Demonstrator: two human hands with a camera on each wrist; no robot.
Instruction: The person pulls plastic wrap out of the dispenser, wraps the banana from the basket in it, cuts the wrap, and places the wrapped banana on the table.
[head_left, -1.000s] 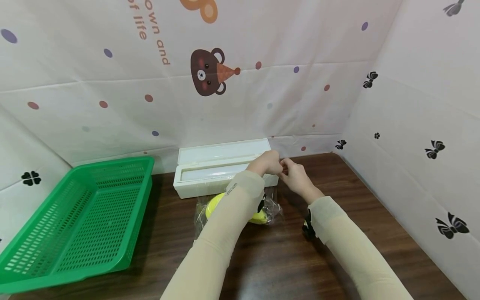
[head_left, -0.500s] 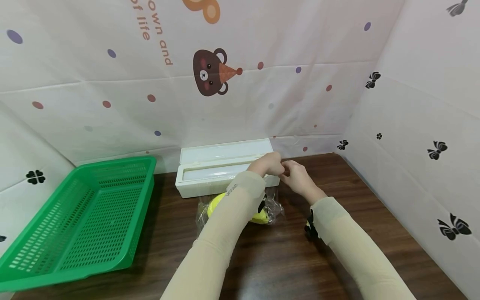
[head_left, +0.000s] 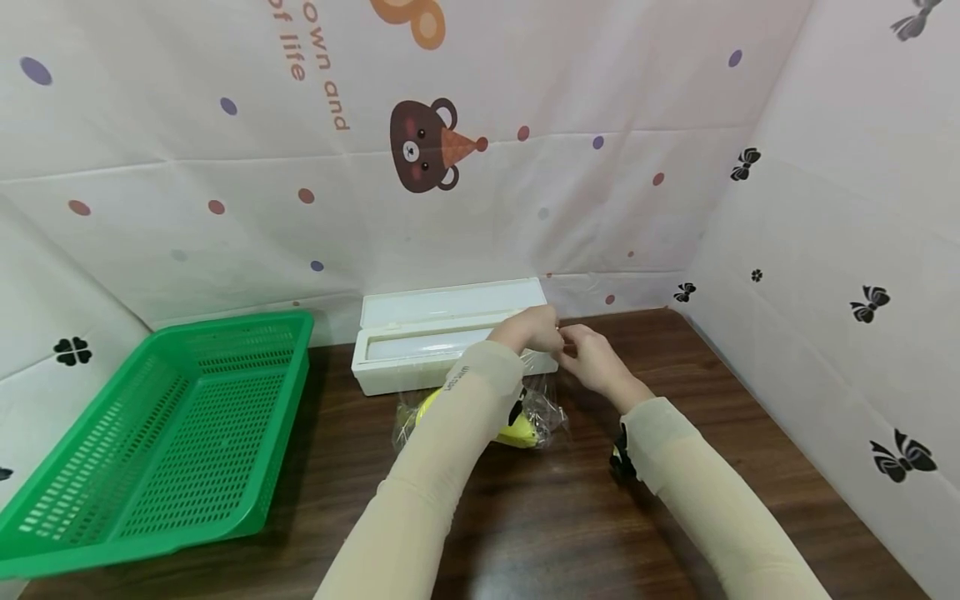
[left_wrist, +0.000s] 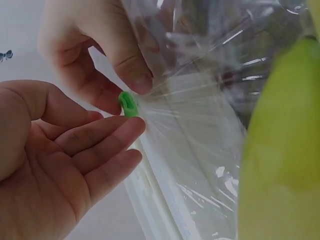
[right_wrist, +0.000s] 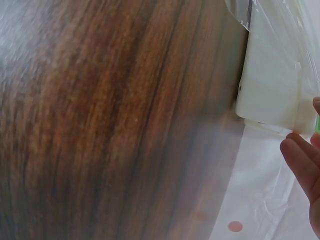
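Note:
At the right end of a white plastic-wrap box point(head_left: 401, 381), both hands work on a small green slider point(left_wrist: 129, 104), likely its film cutter. My right hand point(head_left: 595, 358) pinches the slider between thumb and forefinger. From the other side, my left hand point(head_left: 534, 327) touches it with nearly straight fingertips. The lid point(head_left: 450, 304) stands up at the back, and a film roll point(head_left: 431, 344) lies inside. Clear film point(left_wrist: 200, 155) runs from the box toward a smooth yellow thing point(head_left: 519, 433), kind unclear, lying on film in front, partly hidden under my left forearm.
A green perforated basket point(head_left: 288, 417) stands at the left on the dark wooden table point(head_left: 555, 533). Printed white sheeting point(head_left: 487, 217) hangs behind the box and along both sides. A black wrist strap point(head_left: 621, 454) shows below the right cuff.
Both hands stay at the box's right end. They shift only slightly, with the left forearm a little further left. The whole view drifts a bit; box and basket stay put.

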